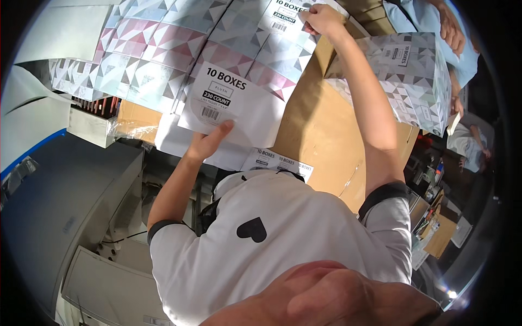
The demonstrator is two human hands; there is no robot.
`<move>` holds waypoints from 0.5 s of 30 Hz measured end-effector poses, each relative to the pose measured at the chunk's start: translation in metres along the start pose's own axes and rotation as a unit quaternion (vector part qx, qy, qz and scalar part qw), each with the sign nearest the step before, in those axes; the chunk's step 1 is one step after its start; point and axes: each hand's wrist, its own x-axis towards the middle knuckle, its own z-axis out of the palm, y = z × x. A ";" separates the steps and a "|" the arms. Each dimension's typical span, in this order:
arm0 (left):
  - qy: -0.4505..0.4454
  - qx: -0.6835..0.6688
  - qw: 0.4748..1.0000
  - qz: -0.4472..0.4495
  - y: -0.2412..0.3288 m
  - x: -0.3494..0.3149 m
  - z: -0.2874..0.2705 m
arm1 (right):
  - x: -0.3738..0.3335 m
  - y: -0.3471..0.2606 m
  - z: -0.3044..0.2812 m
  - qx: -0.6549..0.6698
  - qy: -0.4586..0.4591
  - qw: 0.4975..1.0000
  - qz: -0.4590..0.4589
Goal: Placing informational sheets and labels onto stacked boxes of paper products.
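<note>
So the left hand point(211, 142) has its thumb flat on the lower white edge of a thin-looking white wrap printed with pastel pink, grey and pale blue triangles point(253, 62), fingers tucked underneath where I can't see them, but it reads as clamped on that edge. Right hand point(321, 23) is stretched out to the far right edge of the same wrap, thumb and bent fingers together, pinching it as far as I can tell. The wrap lies in front of the person's chest, its right side overlapping a big brown cardboard surface point(321, 125), and a bulky triangle-print pack point(394, 76) sits off to the right. I'd call this step positioning or straightening the wrap, so next move probably needs both edges held and kept even, without creasing it
</note>
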 end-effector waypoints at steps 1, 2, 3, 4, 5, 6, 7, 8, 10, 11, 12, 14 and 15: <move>-0.001 0.005 1.000 -0.006 0.000 -0.001 -0.002 | -0.003 0.001 0.005 -0.008 0.010 1.000 -0.010; -0.003 0.006 1.000 -0.006 0.001 -0.001 -0.002 | -0.006 0.002 0.008 -0.016 0.024 0.999 -0.018; -0.003 0.007 1.000 -0.008 0.002 -0.001 -0.002 | 0.001 0.010 0.016 -0.056 0.055 0.997 -0.019; -0.004 0.008 1.000 -0.010 0.004 0.000 -0.002 | 0.002 0.015 0.015 -0.055 0.058 0.997 -0.017; -0.003 0.008 1.000 -0.010 0.004 -0.001 -0.003 | -0.004 0.011 0.015 -0.129 0.089 0.987 -0.025; -0.005 -0.002 0.999 -0.044 0.005 -0.001 -0.004 | -0.010 0.008 0.015 -0.203 0.121 0.971 -0.032; -0.008 -0.013 0.997 -0.077 0.005 -0.002 -0.005 | -0.012 0.011 0.012 -0.203 0.121 0.971 -0.032; -0.006 -0.016 0.997 -0.075 0.006 -0.002 -0.003 | -0.016 0.013 0.003 -0.237 0.158 0.958 -0.025; -0.007 0.004 0.999 -0.045 0.011 -0.001 0.002 | -0.022 0.011 -0.003 -0.273 0.196 0.942 -0.022; -0.005 0.002 0.999 -0.043 0.010 -0.001 0.003 | -0.034 -0.008 -0.001 -0.245 0.237 0.938 -0.070; -0.015 0.019 0.999 -0.037 0.011 0.000 0.002 | -0.044 -0.023 0.004 -0.214 0.278 0.929 -0.114; -0.030 0.044 0.998 -0.033 0.012 -0.001 0.001 | -0.052 -0.051 0.032 -0.229 0.213 0.893 -0.323; -0.010 0.024 0.997 -0.066 0.010 -0.002 0.000 | -0.056 -0.043 0.067 -0.235 0.254 0.869 -0.353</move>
